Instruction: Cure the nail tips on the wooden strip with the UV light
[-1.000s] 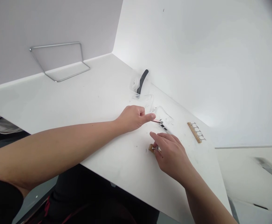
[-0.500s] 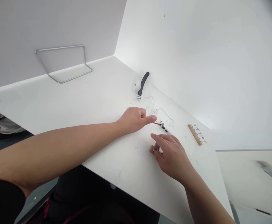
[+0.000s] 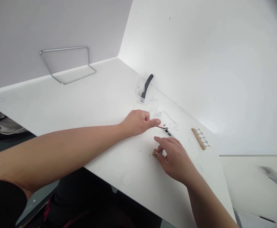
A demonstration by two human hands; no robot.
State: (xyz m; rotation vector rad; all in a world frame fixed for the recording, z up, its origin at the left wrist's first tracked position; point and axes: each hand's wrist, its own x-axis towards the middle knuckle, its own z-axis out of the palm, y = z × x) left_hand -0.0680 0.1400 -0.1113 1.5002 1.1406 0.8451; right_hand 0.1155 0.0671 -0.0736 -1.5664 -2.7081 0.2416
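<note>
My left hand (image 3: 138, 122) is closed around a slim pinkish tool (image 3: 161, 127) with a small round metal tip, thumb laid along it. Its tip lies over a narrow white strip with black squares (image 3: 168, 133). Nearer to me, my right hand (image 3: 175, 160) pinches a small shiny metal piece (image 3: 159, 153) between thumb and fingers. That piece sits at a small wooden block (image 3: 154, 153) on the table; my fingers hide most of both. My right index finger is stretched out toward the left hand.
To the right lies a wooden strip (image 3: 198, 139) with several metal prongs. A clear plastic box (image 3: 138, 88) and a dark curved handle (image 3: 148, 85) are near the back wall. A bent metal wire frame (image 3: 79, 78) stands at the far left on the white table (image 3: 81, 101).
The camera view has shifted slightly, so everything sits a little further right. Both hands keep nearly the same pose and hold.
</note>
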